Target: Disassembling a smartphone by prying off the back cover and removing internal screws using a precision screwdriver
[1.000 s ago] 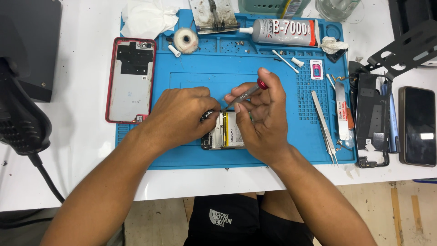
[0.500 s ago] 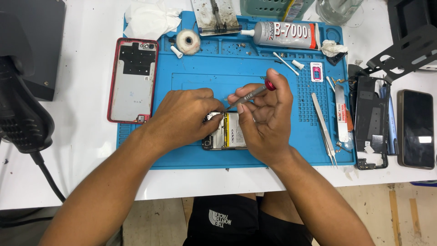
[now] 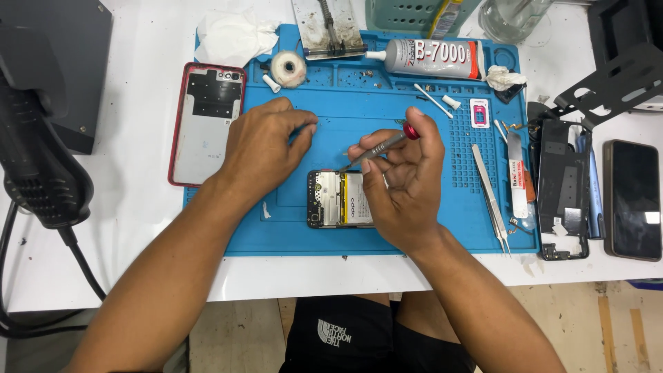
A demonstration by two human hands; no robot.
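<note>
Both forearms are bare, with no sleeves, watch or rings showing. Black shorts (image 3: 359, 331) carry a small white printed logo.

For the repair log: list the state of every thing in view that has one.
Opened phone: back off, insides exposed, flat on the blue mat.
Back cover: removed, inner side up, beside the mat.
Screwdriver: held in the right hand, tip above the phone.
Left hand: fingers curled, resting on the mat.
Glue tube: capped, lying flat.
Dark phone: screen off.
Tweezers: lying unused.
</note>
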